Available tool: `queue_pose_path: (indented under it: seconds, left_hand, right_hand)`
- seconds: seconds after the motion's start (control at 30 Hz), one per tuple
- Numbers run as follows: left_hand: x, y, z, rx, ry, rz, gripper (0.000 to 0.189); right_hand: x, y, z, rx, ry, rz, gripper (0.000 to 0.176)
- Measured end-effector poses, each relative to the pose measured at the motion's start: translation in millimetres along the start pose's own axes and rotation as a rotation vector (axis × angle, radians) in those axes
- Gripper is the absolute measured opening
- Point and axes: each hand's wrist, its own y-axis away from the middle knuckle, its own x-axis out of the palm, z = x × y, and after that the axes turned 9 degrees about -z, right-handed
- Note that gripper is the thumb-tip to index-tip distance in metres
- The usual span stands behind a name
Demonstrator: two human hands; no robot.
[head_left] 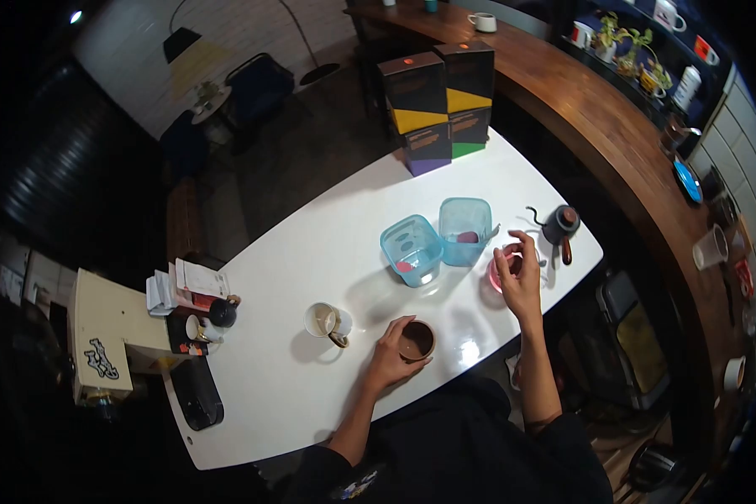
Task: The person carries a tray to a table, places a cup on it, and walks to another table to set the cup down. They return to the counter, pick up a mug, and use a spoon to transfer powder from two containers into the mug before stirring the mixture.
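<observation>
My left hand [386, 359] is wrapped round the side of a brown cup [417, 343] with dark brown contents, near the table's front edge. My right hand [522, 281] is over a small pink container [495, 279], thumb and fingers curled towards each other; whatever they hold is too small to tell. Two clear blue tubs [429, 273] [464, 210] stand side by side just beyond my hands, each with something pinkish inside. To the left of the brown cup is a white mug [317, 320] with a gold-coloured handle.
A dark gooseneck kettle [559, 225] stands at the right of the white table [269, 403]. Stacked dark boxes [428, 109] are at its far end. At the left are a cream machine [101, 311], paper packets [200, 277] and a black tray [197, 393]. A wooden counter [596, 109] curves behind.
</observation>
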Motion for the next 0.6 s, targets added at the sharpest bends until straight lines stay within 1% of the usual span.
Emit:
queue_pose_path:
  seconds: [0.07,0.1,0.13,0.17,0.2,0.33,0.4,0.6]
  left_hand:
    - [9,-9,-3,-0.025,0.009,-0.004,0.083]
    - [13,-13,-5,-0.043,0.024,0.015,0.084]
    - [17,-17,-7,-0.049,0.023,-0.001,0.084]
    - [20,-20,-10,-0.025,0.0,-0.016,0.084]
    - [24,-22,-12,-0.003,-0.023,-0.028,0.084]
    - [36,-27,-14,-0.036,-0.035,-0.055,0.086]
    - [41,-30,-14,-0.003,-0.03,-0.051,0.088]
    - [45,-35,-20,-0.008,-0.037,-0.051,0.089]
  right_hand:
    - [2,-10,-4,0.055,0.018,0.036,0.025]
    - [3,-14,-6,0.045,0.011,0.051,0.025]
    - [4,-17,-8,0.016,0.078,0.051,0.024]
    - [5,-20,-10,-0.013,0.145,0.049,0.026]
    - [6,-23,-7,0.008,0.132,0.035,0.031]
    - [5,-29,-2,0.013,0.188,0.078,0.034]
    - [6,-31,-1,-0.014,0.226,0.094,0.036]
    - [8,-35,5,-0.056,0.282,0.115,0.033]
